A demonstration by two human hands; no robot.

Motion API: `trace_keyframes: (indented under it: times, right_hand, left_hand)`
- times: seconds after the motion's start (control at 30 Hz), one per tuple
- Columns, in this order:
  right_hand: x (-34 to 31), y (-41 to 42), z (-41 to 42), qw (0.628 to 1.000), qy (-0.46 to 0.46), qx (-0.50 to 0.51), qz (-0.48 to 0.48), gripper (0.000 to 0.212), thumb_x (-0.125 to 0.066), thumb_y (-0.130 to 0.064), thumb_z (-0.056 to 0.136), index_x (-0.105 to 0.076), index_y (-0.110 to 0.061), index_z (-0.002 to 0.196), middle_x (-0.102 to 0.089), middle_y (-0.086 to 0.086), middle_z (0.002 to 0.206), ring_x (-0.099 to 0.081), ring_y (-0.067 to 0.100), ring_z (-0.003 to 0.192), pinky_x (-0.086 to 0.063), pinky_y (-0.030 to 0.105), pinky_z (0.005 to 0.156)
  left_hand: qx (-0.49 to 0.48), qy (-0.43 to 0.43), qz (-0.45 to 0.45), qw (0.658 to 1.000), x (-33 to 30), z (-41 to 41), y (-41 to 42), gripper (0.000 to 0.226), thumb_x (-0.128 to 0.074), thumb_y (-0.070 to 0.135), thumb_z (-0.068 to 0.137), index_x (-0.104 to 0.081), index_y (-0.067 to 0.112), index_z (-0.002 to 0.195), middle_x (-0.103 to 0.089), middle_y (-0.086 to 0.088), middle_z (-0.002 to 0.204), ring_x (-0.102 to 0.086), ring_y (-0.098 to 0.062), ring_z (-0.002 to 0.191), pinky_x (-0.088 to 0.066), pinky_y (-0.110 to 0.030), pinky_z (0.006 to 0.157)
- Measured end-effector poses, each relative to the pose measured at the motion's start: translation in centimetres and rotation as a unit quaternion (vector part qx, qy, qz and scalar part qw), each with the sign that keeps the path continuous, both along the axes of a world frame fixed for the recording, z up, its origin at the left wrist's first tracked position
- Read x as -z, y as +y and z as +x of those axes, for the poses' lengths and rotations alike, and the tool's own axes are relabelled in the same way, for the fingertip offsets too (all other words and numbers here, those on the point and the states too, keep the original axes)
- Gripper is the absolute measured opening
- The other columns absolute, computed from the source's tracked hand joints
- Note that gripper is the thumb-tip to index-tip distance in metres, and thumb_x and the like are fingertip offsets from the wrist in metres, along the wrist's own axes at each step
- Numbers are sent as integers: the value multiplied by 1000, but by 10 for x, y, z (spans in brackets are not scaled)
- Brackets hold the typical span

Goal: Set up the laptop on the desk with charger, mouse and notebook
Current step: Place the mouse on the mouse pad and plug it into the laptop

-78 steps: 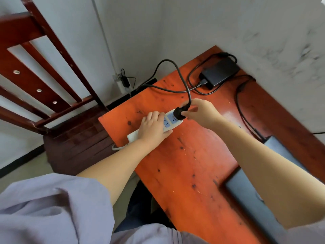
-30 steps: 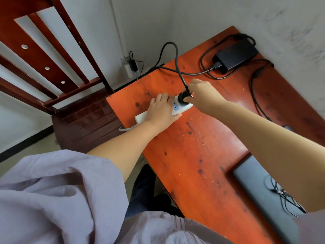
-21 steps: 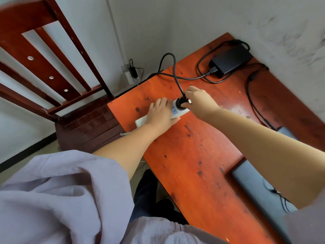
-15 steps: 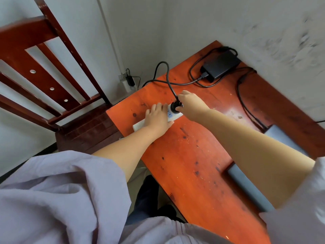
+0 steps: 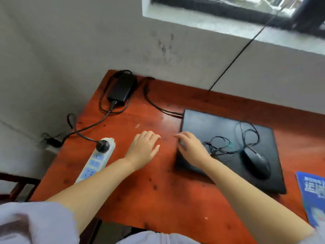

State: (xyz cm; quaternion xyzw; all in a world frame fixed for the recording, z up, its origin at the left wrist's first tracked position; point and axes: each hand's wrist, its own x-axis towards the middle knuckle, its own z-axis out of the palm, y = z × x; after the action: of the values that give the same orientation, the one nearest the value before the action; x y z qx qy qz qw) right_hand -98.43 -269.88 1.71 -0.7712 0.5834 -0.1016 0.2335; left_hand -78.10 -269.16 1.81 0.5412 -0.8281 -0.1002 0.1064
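Observation:
A closed dark laptop (image 5: 219, 131) lies on the red wooden desk (image 5: 154, 194), with a black mouse (image 5: 255, 164) and its tangled cable (image 5: 226, 147) on the lid. The black charger brick (image 5: 121, 88) sits at the desk's far left corner. Its black plug (image 5: 102, 146) is seated in the white power strip (image 5: 93, 164), and its other cord runs to the laptop's back left corner. My left hand (image 5: 144, 148) hovers flat over bare desk between strip and laptop, holding nothing. My right hand (image 5: 191, 148) rests on the laptop's left edge, fingers spread. A blue notebook (image 5: 313, 191) lies at the far right.
The desk stands against a grey wall under a window ledge (image 5: 228, 23). A thin black wire (image 5: 233, 60) runs down the wall to the desk. A wall socket with a plug (image 5: 51, 141) is left of the desk, and a dark wooden chair (image 5: 17, 184) stands at lower left.
Both hands left the power strip and plug and moved right toward the laptop. The plug stays in the strip. My view swung right, and the mouse and notebook came into sight.

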Motion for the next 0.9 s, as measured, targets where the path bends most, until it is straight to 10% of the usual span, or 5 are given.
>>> trace_keyframes:
  times: [0.27, 0.73, 0.9]
  right_hand:
    - [-5, 69, -150, 969, 5, 240, -52, 28, -53, -1, 85, -64, -6, 111, -62, 12, 113, -55, 31, 109, -43, 43, 96]
    - [29, 59, -251, 959, 93, 269, 17, 66, -60, -39, 84, -30, -22, 140, -42, 9, 136, -41, 30, 121, -40, 41, 93]
    - [17, 66, -312, 943, 75, 323, -5, 65, -59, -36, 83, -30, -24, 140, -43, 9, 134, -42, 30, 118, -40, 43, 91]
  left_hand:
    - [191, 3, 59, 980, 20, -130, -8, 36, -50, 35, 90, -55, 15, 120, -59, -6, 115, -53, -27, 109, -41, -37, 89]
    - [-29, 9, 109, 994, 30, -243, -14, 20, -52, 28, 93, -56, 17, 108, -50, -7, 105, -45, -27, 104, -47, -37, 65]
    - [-9, 103, 157, 982, 25, -301, -18, 21, -49, 18, 94, -57, 11, 112, -59, -11, 108, -51, -29, 105, -44, -37, 82]
